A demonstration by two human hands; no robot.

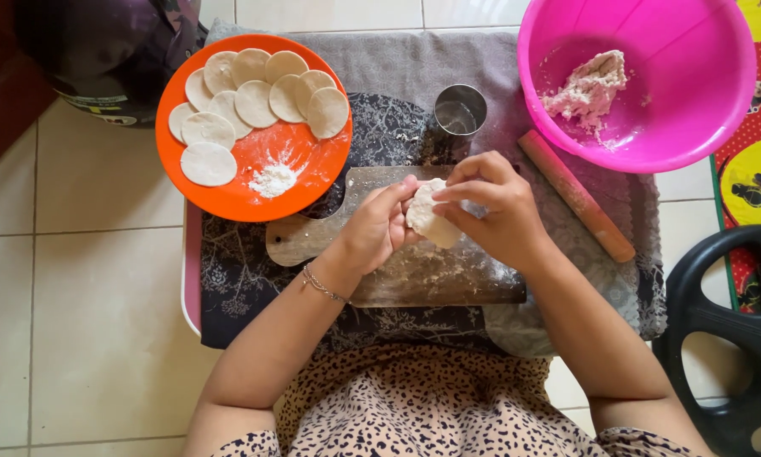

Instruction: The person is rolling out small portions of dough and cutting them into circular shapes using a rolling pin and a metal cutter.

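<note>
The dough piece (pixel 431 216) sits between both hands, held just above the floured wooden board (pixel 414 275) at the middle of the cloth-covered counter (pixel 253 288). It is a pale, thick, roughly oval lump, and from its dull surface and rounded edge it looks soft and pliable, light, likely to dent under any firm fingertip and to stretch or tear if pulled by one edge. A dusting of flour probably keeps it from sticking much. The safest hold seems to be the one shown: cradled from both sides with flat fingers, not pinched at the rim.

The left hand (pixel 376 228) is curled against the dough's left side, fingers closed lightly on it, a thin bracelet (pixel 323 286) at the wrist. The right hand (pixel 494 207) cups over the top and right side, fingertips bent onto the dough, so both hands grip the same piece.

Up and to the left, an orange plate (pixel 313 178) carries a fan of thin cut dough rounds (pixel 253 101) and a small heap of flour (pixel 274 179). A steel cup (pixel 461 110) stands just beyond the board. A wooden rolling pin (pixel 576 196) lies slanted to the right of the hands, touching nothing they hold. The pink bowl (pixel 693 110) at the upper right holds a ragged mass of leftover dough (pixel 590 85), well apart from the hands.
</note>
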